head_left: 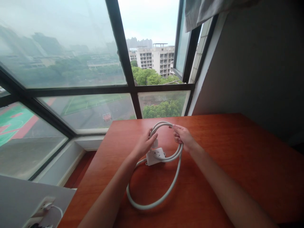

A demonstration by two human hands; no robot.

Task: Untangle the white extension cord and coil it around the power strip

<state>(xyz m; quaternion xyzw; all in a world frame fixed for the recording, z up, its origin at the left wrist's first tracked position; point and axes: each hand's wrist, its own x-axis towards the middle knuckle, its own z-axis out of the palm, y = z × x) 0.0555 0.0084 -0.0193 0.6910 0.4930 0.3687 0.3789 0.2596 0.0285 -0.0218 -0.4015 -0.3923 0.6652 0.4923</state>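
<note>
A white power strip [152,160] with socket slots lies on the wooden desk. Its thick white cable [142,207] is gathered into a round coil of a few turns, held just above the strip. My left hand [144,144] closes round the coil's left side, with the thumb in front and the fingers mostly hidden behind it. At the upper right of the coil, my right hand [184,136] pinches the cable between thumb and fingers. One wider loop hangs below the coil and runs back to the strip's left end. A white block, possibly the plug, partly shows beside my left thumb.
The reddish-brown desk [225,152] stretches off to the right, beside a dark wall [251,63]. Large windows with black frames [83,91] stand behind it, one pane open. A wall socket [45,205] with a white plug and cord is at lower left.
</note>
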